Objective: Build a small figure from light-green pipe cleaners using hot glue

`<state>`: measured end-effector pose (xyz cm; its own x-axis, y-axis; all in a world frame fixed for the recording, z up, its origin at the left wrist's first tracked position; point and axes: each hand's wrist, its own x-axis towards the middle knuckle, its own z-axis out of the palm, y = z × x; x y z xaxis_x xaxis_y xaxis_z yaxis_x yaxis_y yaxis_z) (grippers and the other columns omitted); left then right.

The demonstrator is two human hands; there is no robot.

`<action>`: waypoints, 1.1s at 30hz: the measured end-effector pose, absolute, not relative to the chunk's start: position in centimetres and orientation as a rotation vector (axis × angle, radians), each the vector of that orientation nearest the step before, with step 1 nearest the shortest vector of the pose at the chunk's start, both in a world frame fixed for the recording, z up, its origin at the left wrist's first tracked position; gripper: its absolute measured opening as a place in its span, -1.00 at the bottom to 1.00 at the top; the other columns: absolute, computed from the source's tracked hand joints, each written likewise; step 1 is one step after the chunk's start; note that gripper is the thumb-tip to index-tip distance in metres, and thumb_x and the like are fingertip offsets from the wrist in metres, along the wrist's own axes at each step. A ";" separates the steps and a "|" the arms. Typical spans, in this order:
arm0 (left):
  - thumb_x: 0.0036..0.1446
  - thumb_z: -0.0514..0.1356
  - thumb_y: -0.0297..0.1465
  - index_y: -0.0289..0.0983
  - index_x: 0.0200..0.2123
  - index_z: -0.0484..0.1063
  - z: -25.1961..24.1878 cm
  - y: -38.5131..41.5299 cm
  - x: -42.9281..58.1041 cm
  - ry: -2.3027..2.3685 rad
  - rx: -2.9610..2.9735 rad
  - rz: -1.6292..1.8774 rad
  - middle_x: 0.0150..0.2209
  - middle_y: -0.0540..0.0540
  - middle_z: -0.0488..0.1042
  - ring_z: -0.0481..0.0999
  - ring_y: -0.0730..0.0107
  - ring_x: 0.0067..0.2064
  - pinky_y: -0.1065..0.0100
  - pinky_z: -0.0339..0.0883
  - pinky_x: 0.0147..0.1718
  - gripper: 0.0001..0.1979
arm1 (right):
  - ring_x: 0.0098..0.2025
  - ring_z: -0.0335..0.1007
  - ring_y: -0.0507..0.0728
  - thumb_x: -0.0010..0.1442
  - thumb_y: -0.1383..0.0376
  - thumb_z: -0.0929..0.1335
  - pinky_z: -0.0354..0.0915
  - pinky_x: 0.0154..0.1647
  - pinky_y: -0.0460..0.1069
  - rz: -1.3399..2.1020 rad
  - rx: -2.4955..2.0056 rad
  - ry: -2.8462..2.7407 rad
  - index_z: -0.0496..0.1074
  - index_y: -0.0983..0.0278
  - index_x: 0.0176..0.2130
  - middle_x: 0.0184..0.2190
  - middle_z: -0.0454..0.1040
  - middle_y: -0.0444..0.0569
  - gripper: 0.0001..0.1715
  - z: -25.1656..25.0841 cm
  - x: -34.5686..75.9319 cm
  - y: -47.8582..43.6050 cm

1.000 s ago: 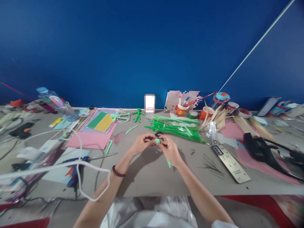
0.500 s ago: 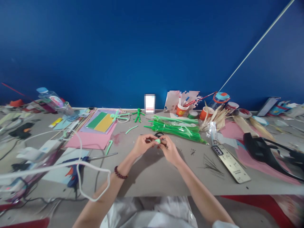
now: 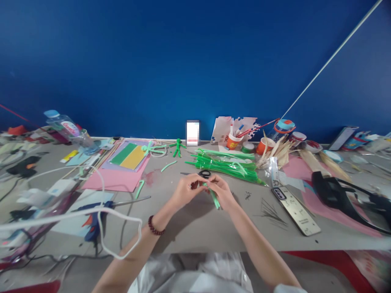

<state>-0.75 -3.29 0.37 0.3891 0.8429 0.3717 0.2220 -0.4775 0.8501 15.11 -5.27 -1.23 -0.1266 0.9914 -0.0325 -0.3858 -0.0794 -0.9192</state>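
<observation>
Both hands meet above the middle of the grey table. A pale green pipe cleaner piece (image 3: pixel 215 199) is pinched between the fingertips of my left hand (image 3: pixel 187 190) and my right hand (image 3: pixel 223 193). Its bent lower part hangs out beneath my right fingers; the upper part is mostly hidden. Just beyond my fingers lie black-handled scissors (image 3: pixel 204 174). A loose pale green strip (image 3: pixel 169 166) rests farther back, left of the scissors. Behind it stands a small green pipe cleaner figure (image 3: pixel 178 147).
A bundle of green pipe cleaners (image 3: pixel 226 166) lies behind my hands. At right are a phone (image 3: pixel 296 211) and dark thin wires (image 3: pixel 273 215). A blue glue gun (image 3: pixel 94 226), pink paper (image 3: pixel 113 181) and a looping white cable (image 3: pixel 122 217) occupy the left side.
The pale green piece, a small lump between my fingertips before, now shows a longer part hanging below my right hand. My hands have turned slightly, and the scissors show more.
</observation>
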 end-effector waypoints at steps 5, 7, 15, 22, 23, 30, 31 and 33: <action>-0.05 0.31 -0.26 -0.22 -0.16 0.47 0.5 -3.4 -0.7 0.870 1.917 1.119 -0.43 0.03 0.32 0.14 0.62 -0.56 0.50 0.16 -0.55 -0.66 | -0.57 0.26 -0.05 -0.05 0.21 0.46 0.20 -0.52 -0.13 1.613 -0.871 -0.854 0.33 0.26 -0.45 -0.56 0.37 -0.20 -0.74 -0.9 15.4 -5.3; -0.08 0.32 -0.26 -0.21 -0.12 0.45 0.3 -3.4 -0.6 0.864 1.901 1.159 -0.36 0.01 0.31 0.14 0.64 -0.56 0.50 0.18 -0.56 -0.60 | -0.56 0.27 -0.04 -0.06 0.20 0.46 0.20 -0.53 -0.13 1.635 -0.855 -0.842 0.33 0.25 -0.44 -0.54 0.38 -0.19 -0.74 -0.9 15.5 -5.3; 0.02 0.25 -0.29 -0.24 -0.21 0.49 0.2 -3.7 -0.2 0.910 1.851 1.239 -0.25 -0.12 0.40 0.39 0.47 -0.35 0.50 0.29 -0.51 -0.76 | -0.38 0.37 0.00 -0.05 0.21 0.47 0.35 -0.32 -0.08 1.510 -0.761 -0.954 0.37 0.17 -0.34 -0.37 0.41 -0.15 -0.74 -1.0 15.2 -5.3; 0.04 0.23 -0.30 -0.23 -0.18 0.49 0.6 -3.5 -0.4 0.912 1.835 1.260 -0.20 -0.14 0.43 0.43 0.45 -0.33 0.47 0.36 -0.46 -0.75 | -0.24 0.41 0.08 0.02 0.16 0.43 0.38 -0.17 0.00 1.370 -0.792 -1.013 0.45 0.15 -0.29 -0.26 0.46 -0.07 -0.78 -1.0 15.2 -5.3; 0.03 0.24 -0.29 -0.24 -0.19 0.49 0.7 -3.4 -0.4 0.914 1.814 1.258 -0.20 -0.15 0.43 0.43 0.44 -0.32 0.46 0.37 -0.45 -0.74 | -0.24 0.41 0.08 0.02 0.17 0.43 0.37 -0.16 0.00 1.363 -0.792 -1.017 0.46 0.15 -0.27 -0.25 0.47 -0.07 -0.78 -1.0 15.2 -5.2; 0.04 0.22 -0.30 -0.25 -0.14 0.46 0.1 -3.0 -0.8 0.922 1.669 1.227 -0.14 -0.17 0.45 0.48 0.42 -0.30 0.42 0.41 -0.38 -0.71 | -0.37 0.42 0.04 -0.06 0.25 0.48 0.39 -0.26 -0.01 1.402 -0.826 -0.961 0.42 0.19 -0.26 -0.39 0.46 -0.14 -0.69 -1.4 15.1 -5.0; 0.04 0.23 -0.31 -0.25 -0.15 0.47 0.0 -3.0 -0.9 0.922 1.654 1.239 -0.15 -0.16 0.46 0.48 0.42 -0.31 0.41 0.42 -0.37 -0.72 | -0.39 0.43 0.04 -0.07 0.25 0.48 0.40 -0.31 -0.02 1.417 -0.835 -0.948 0.41 0.20 -0.26 -0.39 0.46 -0.14 -0.68 -1.4 15.1 -5.0; 0.02 0.24 -0.31 -0.27 -0.18 0.47 -0.2 -2.8 -0.9 0.914 1.628 1.250 -0.17 -0.15 0.48 0.48 0.42 -0.32 0.40 0.42 -0.35 -0.73 | -0.42 0.43 0.04 -0.08 0.23 0.48 0.39 -0.42 -0.05 1.440 -0.858 -0.929 0.40 0.21 -0.25 -0.40 0.45 -0.13 -0.65 -1.2 15.1 -5.1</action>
<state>-0.90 -2.82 -0.23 0.2277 0.9131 0.3382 0.0453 -0.3569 0.9330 15.06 -5.09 -1.21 -0.0704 0.9975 0.0053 -0.4165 -0.0246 -0.9088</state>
